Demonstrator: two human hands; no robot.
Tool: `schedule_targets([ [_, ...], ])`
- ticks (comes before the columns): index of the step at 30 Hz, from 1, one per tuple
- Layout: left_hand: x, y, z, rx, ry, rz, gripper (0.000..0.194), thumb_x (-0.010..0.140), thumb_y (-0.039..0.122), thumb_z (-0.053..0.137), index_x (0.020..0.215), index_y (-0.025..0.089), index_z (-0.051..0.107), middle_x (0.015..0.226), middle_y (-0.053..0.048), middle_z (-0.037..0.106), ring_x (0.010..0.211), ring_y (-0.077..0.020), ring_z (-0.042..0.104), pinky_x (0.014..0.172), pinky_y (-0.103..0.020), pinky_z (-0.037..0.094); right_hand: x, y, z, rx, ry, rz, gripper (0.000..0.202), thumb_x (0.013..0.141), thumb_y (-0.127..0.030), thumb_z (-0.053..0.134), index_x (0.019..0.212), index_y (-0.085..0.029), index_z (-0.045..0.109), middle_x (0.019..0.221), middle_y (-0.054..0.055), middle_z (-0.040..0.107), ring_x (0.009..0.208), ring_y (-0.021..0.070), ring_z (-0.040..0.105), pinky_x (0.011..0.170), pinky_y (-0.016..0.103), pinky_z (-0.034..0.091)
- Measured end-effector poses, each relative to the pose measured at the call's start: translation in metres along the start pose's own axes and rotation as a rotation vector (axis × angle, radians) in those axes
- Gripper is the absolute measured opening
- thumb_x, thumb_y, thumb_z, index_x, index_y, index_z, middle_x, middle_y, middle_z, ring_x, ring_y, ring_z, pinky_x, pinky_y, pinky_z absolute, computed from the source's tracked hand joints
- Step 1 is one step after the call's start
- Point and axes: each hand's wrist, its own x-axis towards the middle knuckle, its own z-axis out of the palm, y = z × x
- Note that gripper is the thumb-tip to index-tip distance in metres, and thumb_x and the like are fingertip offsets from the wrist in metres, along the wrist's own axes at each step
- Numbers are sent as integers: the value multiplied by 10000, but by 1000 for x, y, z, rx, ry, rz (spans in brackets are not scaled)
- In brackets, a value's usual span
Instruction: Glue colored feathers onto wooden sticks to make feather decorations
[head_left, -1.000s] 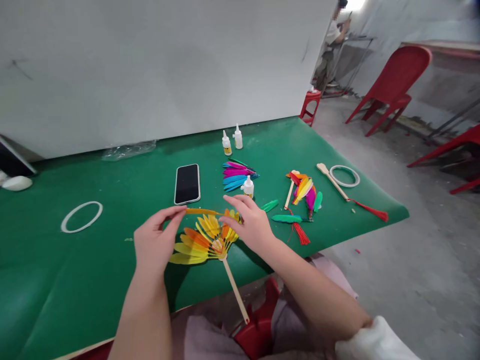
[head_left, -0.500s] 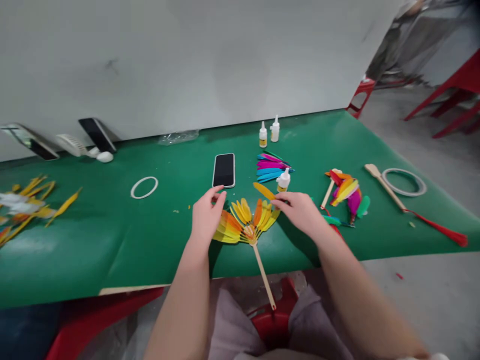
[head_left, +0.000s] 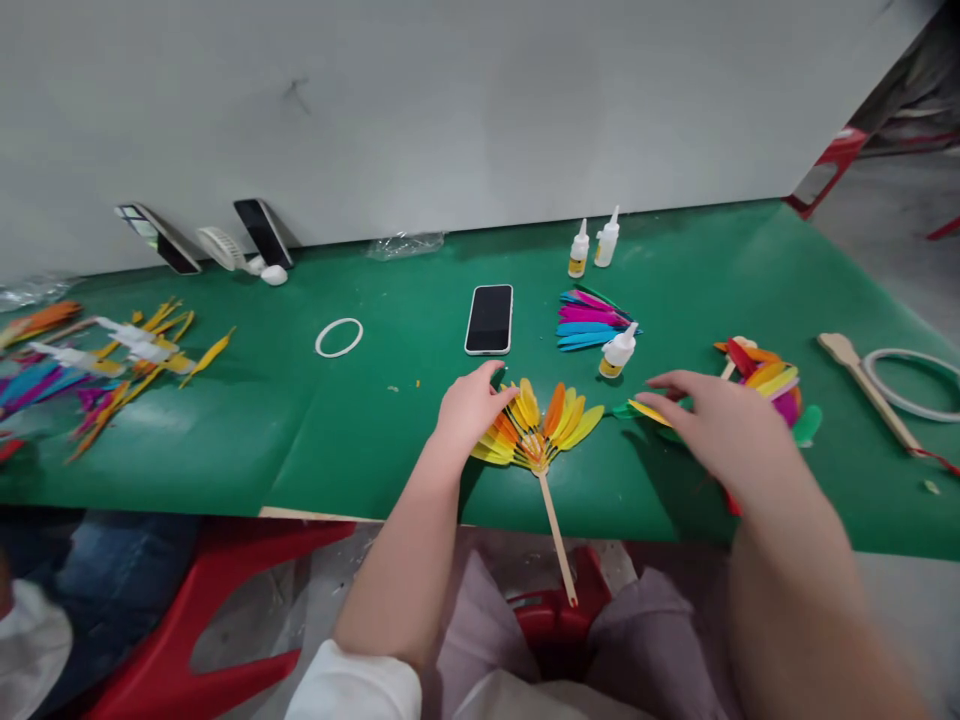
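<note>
A feather fan point(head_left: 566, 415) with yellow and orange feathers lies on the green table, its wooden handle reaching over the front edge. My left hand point(head_left: 474, 408) rests at the fan's left feathers, thumb and forefinger apart, partly covering them. To the right of the fan, my right hand point(head_left: 712, 420) pinches a yellow feather point(head_left: 649, 410), most of it hidden by the fingers. A green feather point(head_left: 621, 411) lies between that hand and the fan. Just beyond stands a tilted white glue bottle point(head_left: 618, 352).
A phone point(head_left: 489, 320) lies behind the fan. Pink and blue feathers point(head_left: 589, 320) and two glue bottles point(head_left: 577, 250) are farther back. At right are mixed feathers point(head_left: 784, 385), a wooden handle point(head_left: 870, 390) and a white ring point(head_left: 915, 384). Another white ring point(head_left: 339, 338) lies left.
My right hand has moved right, away from the fan, with a feather between its fingers. My left hand stays at the fan's left side. The view has turned left.
</note>
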Motion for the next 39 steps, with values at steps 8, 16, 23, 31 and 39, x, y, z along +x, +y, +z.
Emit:
schedule_targets([
  [8,4,-7,5,-76,-23,63,455,745,335,595,1189,255,528,733,-2,659,674,-166,605,598,-255,416,-6,-80,57,7,-23,-385,258,871,-351,427,840,-203,637,865,57,622,795,176,599,608,268,368],
  [16,7,-8,7,-136,-39,112,489,734,314,608,1210,252,514,733,5,649,694,-170,597,611,-265,411,-6,-93,65,-79,-48,-378,204,841,-361,486,832,-203,614,860,49,592,769,174,593,571,265,341],
  [23,6,-3,1,-252,-39,159,471,744,238,593,1209,245,520,718,14,628,676,-144,573,639,-263,410,-10,-96,61,-137,-54,-314,300,827,-463,481,788,-197,614,848,43,582,742,175,581,559,269,328],
  [31,6,-8,-2,-418,-17,151,399,712,204,634,1110,207,595,636,33,575,601,-116,514,626,-262,395,-6,-95,63,-93,-109,-324,262,852,-380,460,780,-198,633,830,38,594,810,178,581,595,267,337],
  [39,6,-14,-4,-544,-5,135,350,712,205,639,1061,189,617,614,27,582,562,-108,509,593,-261,401,1,-101,64,-1,-16,-260,232,847,-345,456,757,-212,624,815,26,597,733,146,562,560,259,314],
])
